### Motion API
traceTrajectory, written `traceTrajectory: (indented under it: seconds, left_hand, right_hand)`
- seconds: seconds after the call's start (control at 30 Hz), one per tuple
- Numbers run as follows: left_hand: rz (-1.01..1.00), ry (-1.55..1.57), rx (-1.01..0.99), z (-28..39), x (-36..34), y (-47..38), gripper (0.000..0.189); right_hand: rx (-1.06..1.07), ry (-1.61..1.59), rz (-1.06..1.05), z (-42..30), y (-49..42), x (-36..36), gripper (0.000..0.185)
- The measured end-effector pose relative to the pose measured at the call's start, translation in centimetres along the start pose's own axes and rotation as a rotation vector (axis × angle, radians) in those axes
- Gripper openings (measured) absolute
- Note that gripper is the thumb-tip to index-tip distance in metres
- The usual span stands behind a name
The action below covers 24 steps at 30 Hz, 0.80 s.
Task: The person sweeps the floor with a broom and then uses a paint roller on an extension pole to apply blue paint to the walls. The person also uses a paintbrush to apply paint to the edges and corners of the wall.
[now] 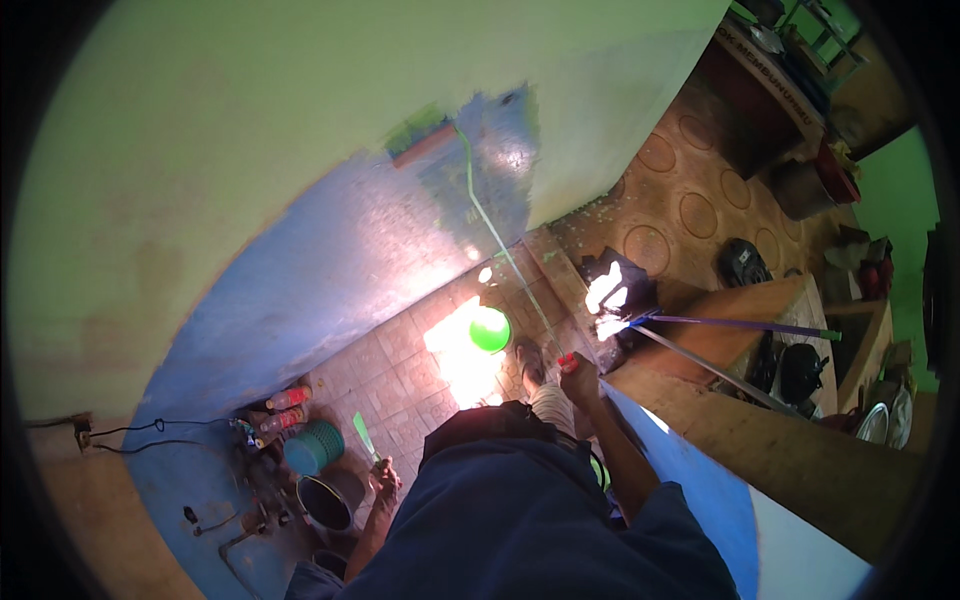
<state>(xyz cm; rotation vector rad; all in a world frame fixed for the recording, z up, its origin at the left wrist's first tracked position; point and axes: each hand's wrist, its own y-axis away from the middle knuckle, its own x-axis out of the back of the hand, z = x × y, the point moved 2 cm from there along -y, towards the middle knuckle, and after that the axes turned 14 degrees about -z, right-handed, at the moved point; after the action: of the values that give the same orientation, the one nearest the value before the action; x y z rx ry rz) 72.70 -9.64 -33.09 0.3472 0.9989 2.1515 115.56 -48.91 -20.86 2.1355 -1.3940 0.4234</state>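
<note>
My right hand (581,381) grips the red handle of a long-framed paint roller (517,268). The thin rod stretches away from me, and the roller head (424,146) rests against the wall (345,232), where fresh green patches overlap the blue paint. Lower left, my left hand (385,480) holds a flat, narrow blade-like tool (363,433) coated in light green; its exact kind is unclear. On the tiled floor (382,367), between the wall and my foot, stands a bright green round container (489,328), partly washed out by sunlight.
Left lie red-labelled bottles (289,397), a teal plastic basket (315,446) and a dark bucket (328,501). Cables (161,426) run along the wall. Right, two long-handled tools (739,324) lean by a wooden ledge (735,319) and black plastic (619,289). A floor step (555,259) crosses ahead.
</note>
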Motion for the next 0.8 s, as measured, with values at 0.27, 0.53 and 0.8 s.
traceTrajectory:
  seconds: [0.27,0.53,0.8]
  left_hand:
    - [0.186,-0.48,0.036,6.2,-7.8,4.4,0.037]
    - [0.117,-0.49,-0.048,3.8,-5.3,3.6,0.031]
    - [0.197,-0.29,0.041,2.1,-6.6,6.6,0.03]
  right_hand:
    - [-0.284,0.167,-0.175,10.7,2.5,-0.7,0.024]
    - [-0.333,0.287,-0.263,9.4,0.8,-0.8,0.037]
    - [-0.34,0.316,-0.315,7.5,-3.8,-1.7,0.041]
